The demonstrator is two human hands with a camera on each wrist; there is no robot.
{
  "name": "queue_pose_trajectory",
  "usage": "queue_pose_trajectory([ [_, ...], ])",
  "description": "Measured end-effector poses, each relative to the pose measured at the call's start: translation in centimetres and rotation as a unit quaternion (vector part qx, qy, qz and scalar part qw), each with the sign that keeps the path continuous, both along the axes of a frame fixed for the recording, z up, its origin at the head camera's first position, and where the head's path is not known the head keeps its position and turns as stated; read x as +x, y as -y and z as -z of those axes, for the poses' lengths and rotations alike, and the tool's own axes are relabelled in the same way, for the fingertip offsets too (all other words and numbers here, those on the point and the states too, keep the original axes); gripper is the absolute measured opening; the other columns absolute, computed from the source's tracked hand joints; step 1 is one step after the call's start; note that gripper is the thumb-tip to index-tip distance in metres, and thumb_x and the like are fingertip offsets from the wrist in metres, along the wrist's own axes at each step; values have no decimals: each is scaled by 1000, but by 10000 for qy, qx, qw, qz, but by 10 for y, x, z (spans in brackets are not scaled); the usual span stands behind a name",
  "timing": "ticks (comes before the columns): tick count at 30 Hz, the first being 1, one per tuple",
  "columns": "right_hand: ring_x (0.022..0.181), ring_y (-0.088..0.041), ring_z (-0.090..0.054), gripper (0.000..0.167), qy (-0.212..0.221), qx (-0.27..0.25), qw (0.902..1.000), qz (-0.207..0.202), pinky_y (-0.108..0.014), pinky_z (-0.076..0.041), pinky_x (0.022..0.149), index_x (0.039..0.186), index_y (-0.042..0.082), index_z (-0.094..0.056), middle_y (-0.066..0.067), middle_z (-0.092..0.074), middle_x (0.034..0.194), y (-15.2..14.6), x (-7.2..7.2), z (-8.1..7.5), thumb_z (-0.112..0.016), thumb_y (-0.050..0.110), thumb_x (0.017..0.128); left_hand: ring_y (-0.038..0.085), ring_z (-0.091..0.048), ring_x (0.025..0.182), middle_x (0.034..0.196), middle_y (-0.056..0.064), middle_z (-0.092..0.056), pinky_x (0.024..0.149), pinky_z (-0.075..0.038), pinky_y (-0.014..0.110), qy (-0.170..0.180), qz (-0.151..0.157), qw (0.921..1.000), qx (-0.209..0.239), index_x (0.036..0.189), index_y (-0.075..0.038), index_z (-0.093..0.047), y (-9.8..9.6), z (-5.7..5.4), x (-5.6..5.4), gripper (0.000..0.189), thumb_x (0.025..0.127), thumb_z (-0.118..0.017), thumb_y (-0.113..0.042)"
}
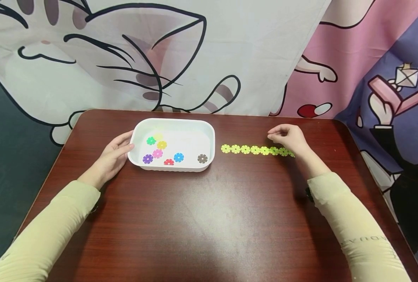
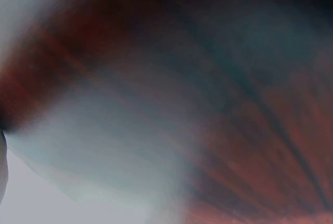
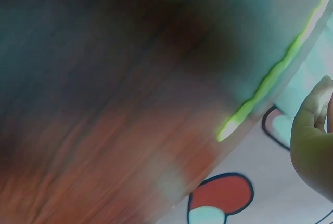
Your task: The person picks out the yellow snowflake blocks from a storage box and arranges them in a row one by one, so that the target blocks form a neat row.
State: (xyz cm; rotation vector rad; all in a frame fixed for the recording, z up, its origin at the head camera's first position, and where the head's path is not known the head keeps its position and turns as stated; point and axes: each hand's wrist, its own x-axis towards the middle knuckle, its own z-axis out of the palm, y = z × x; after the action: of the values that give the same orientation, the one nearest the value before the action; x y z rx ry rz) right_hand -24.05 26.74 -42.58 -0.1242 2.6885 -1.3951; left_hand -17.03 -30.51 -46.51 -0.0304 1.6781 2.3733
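A white plastic tray (image 1: 191,133) stands on the table, with several flower-shaped discs lying in it. Among them are a green disc (image 1: 151,140), a purple disc (image 1: 147,159), a blue disc (image 1: 179,157) and a brown disc (image 1: 202,158). My left hand (image 1: 111,158) grips the tray's left end, thumb at the rim. Right of the tray runs a straight row of yellow-green flower discs (image 1: 245,149). My right hand (image 1: 289,138) hovers at the row's right end, fingers loosely bent, nothing visible between thumb and index finger; it partly hides the last discs.
The dark brown wooden table (image 1: 202,219) ends at a back edge just behind the tray. A cloth (image 1: 251,51) with cartoon figures hangs behind it. The left wrist view is mostly blurred.
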Motion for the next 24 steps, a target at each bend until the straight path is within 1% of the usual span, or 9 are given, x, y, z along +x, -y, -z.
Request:
queue_pose_trajectory([
  [3,71,8,-65,29,12,-108,9999,-44,-17,-60,69,116,-9,-74,20,-71,79,13,-1,-3,-79,12,96,-1,-63,122,135,-12,-60,99,-55,14,-45,26,10000,58,136,-22,-58,0,0,0,37,107,-56,1],
  [7,71,6,-65,27,-25,-135,9998,-112,-20,-60,69,114,-7,-76,15,-73,81,29,-3,-5,-79,12,95,-1,-63,122,135,-13,-60,99,-55,14,-20,22,10000,53,136,-22,-58,0,0,0,37,107,-57,0],
  [12,70,5,-66,22,-90,-159,9997,-189,-23,-61,70,111,-6,-77,12,-73,82,49,-7,-5,-78,10,95,0,-63,121,135,-12,-60,99,-55,14,24,3,9999,104,136,-22,-59,0,-1,1,37,107,-57,0],
  [18,68,2,-65,19,-184,-184,9988,-415,-19,-57,67,108,-5,-78,3,-75,84,73,-8,-5,-78,8,95,-1,-62,123,135,-12,-60,99,-55,14,21,-11,10000,90,136,-22,-58,-1,-1,1,37,107,-57,0],
  [24,68,0,-65,16,-156,-271,9976,-618,-17,-55,65,107,-2,-79,1,-75,84,95,-7,-6,-79,8,95,-1,-63,122,135,-12,-59,99,-55,14,1,-30,9999,118,135,-22,-59,-2,-2,1,37,106,-58,1],
])
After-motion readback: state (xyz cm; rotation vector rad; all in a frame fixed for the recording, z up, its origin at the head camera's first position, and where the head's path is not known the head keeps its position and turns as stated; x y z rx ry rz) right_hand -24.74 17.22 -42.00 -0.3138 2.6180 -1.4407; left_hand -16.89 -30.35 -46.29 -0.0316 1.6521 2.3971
